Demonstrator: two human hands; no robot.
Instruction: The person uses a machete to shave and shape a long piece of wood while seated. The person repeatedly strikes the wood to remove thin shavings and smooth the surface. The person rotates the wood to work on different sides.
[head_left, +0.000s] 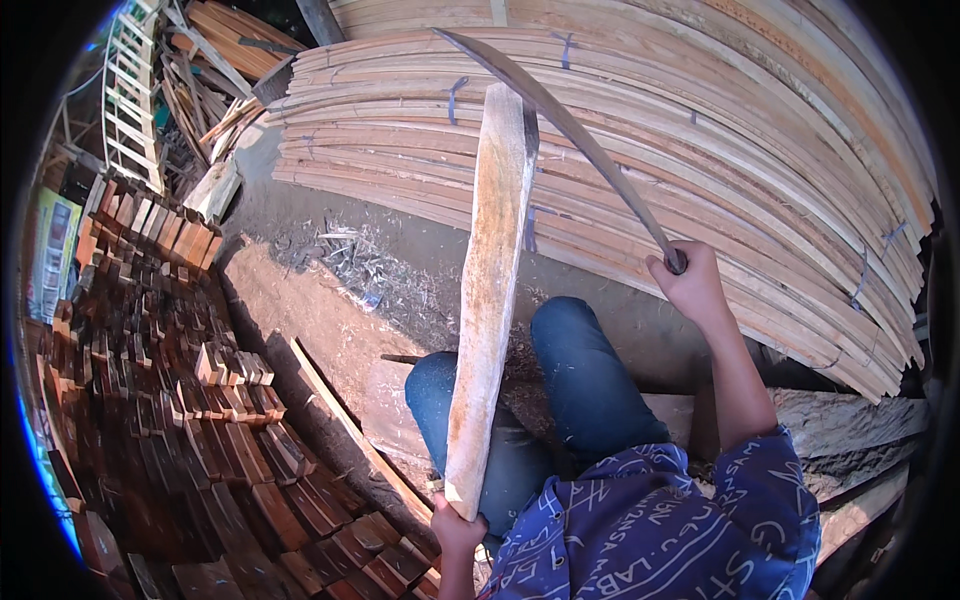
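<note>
A long, pale, rough-sided wooden plank stands up in front of me, its lower end in the grip of my left hand. Out to the right, my right hand is closed round the handle of a machete. The long, slightly curved blade slants up and to the left, and crosses by the plank's top end; whether it touches the wood I cannot tell. Behind the plank are my knees in blue trousers.
Bundles of thin wooden strips, tied with dark bands, lie across the far side. Stacked brown wooden blocks fill the left. Wood shavings litter the ground, a thin strip lies by the blocks, and a thick log lies at right.
</note>
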